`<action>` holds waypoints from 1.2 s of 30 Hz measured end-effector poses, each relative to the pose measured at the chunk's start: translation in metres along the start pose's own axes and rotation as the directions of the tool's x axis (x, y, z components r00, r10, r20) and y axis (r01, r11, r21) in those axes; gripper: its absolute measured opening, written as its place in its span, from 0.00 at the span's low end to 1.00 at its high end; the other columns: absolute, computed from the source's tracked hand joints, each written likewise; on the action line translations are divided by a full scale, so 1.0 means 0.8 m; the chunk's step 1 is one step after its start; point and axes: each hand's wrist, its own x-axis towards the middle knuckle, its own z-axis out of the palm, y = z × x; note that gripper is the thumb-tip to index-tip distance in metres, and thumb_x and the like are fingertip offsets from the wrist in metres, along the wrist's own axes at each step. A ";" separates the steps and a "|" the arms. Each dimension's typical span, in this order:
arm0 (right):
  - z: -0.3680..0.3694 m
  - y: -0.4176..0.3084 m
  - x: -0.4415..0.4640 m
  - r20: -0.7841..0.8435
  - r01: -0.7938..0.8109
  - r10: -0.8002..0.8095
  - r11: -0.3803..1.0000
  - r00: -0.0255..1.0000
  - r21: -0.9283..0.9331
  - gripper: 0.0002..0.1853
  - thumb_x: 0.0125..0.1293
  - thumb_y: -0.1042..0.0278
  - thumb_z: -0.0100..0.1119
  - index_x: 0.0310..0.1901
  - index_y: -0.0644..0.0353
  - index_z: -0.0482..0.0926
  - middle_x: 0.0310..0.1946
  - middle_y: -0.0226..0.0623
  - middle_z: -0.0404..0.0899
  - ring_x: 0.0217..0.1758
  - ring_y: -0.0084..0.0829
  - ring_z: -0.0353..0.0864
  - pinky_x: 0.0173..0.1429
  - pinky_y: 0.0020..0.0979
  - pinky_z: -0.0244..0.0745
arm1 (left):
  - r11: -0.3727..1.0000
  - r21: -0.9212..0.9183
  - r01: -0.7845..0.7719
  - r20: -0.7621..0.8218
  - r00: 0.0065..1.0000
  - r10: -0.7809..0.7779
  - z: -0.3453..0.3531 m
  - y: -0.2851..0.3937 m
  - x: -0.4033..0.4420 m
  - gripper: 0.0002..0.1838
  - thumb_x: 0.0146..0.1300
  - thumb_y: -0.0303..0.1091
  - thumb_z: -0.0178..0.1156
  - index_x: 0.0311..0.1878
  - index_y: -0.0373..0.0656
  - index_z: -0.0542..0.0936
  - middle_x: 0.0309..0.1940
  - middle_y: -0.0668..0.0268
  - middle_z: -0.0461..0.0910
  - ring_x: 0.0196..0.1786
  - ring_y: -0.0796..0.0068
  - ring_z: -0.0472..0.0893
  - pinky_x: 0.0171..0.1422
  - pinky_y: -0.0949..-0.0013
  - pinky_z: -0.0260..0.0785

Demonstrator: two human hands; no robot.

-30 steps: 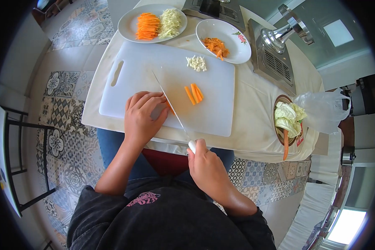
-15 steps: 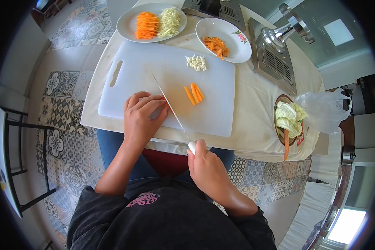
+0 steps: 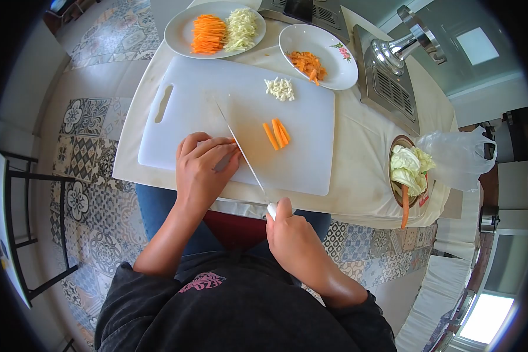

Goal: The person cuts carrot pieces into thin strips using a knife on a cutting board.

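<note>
My right hand is wrapped round the white handle of a kitchen knife, whose blade slants up and left across the white cutting board. Just left of the blade, the fingers of my left hand press down on a carrot piece; only a bit of its orange shows, and the fingers hide the rest. To the right of the knife lie a few carrot sticks. Farther back on the board sits a small pile of white chopped pieces.
Behind the board stand a plate of shredded carrot and pale green shreds, and an oval dish with carrot scraps. Metal stoves are beyond. At right, a bowl holds cabbage and a carrot beside a plastic bag.
The board and dishes appear shifted slightly right in view. The knife stays beside my left fingers with little visible movement, and both hands keep their grips.
</note>
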 end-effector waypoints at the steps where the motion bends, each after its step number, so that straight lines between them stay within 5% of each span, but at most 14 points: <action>1: -0.001 0.001 0.002 -0.004 0.016 -0.016 1.000 1.000 -0.006 0.13 0.77 0.66 0.47 0.42 0.70 0.63 0.19 0.57 0.79 0.25 0.57 0.83 0.26 0.49 0.78 | 1.000 0.001 0.000 -0.002 1.000 0.000 0.000 0.000 -0.001 0.08 0.50 0.30 0.74 0.35 0.46 0.89 0.39 0.74 0.88 0.46 0.66 0.80 0.57 0.62 0.70; 14: 0.014 0.006 0.011 -0.062 0.028 -0.040 0.982 0.997 -0.186 0.10 0.74 0.71 0.47 0.45 0.71 0.64 0.19 0.55 0.79 0.24 0.54 0.84 0.25 0.48 0.79 | 1.000 0.003 -0.001 -0.023 1.000 0.001 -0.001 0.001 -0.003 0.07 0.49 0.29 0.73 0.34 0.46 0.87 0.40 0.73 0.88 0.47 0.65 0.80 0.59 0.60 0.70; 28: -0.009 0.036 0.015 -0.199 0.061 -0.056 0.998 0.978 0.019 0.12 0.71 0.61 0.56 0.42 0.62 0.70 0.25 0.52 0.81 0.31 0.58 0.82 0.35 0.54 0.75 | 0.999 0.015 -0.052 -0.010 0.999 0.052 0.002 -0.001 -0.004 0.13 0.52 0.28 0.71 0.42 0.49 0.84 0.41 0.72 0.87 0.47 0.62 0.80 0.58 0.59 0.70; 34: 0.003 0.035 0.014 -0.256 0.059 -0.081 0.994 0.963 -0.093 0.11 0.71 0.61 0.57 0.44 0.60 0.71 0.23 0.47 0.82 0.29 0.53 0.84 0.32 0.51 0.77 | 0.997 -0.021 0.073 0.101 0.992 -0.071 -0.009 0.011 -0.001 0.19 0.55 0.26 0.63 0.52 0.52 0.80 0.58 0.60 0.75 0.60 0.54 0.74 0.67 0.52 0.63; 36: 0.004 0.034 0.012 -0.255 0.049 -0.076 0.993 0.964 -0.110 0.11 0.71 0.61 0.57 0.44 0.59 0.71 0.23 0.47 0.82 0.29 0.53 0.84 0.32 0.50 0.77 | 0.997 0.068 -0.021 0.143 0.990 0.011 -0.011 0.013 -0.002 0.18 0.57 0.27 0.59 0.52 0.53 0.81 0.64 0.58 0.70 0.65 0.51 0.69 0.71 0.49 0.58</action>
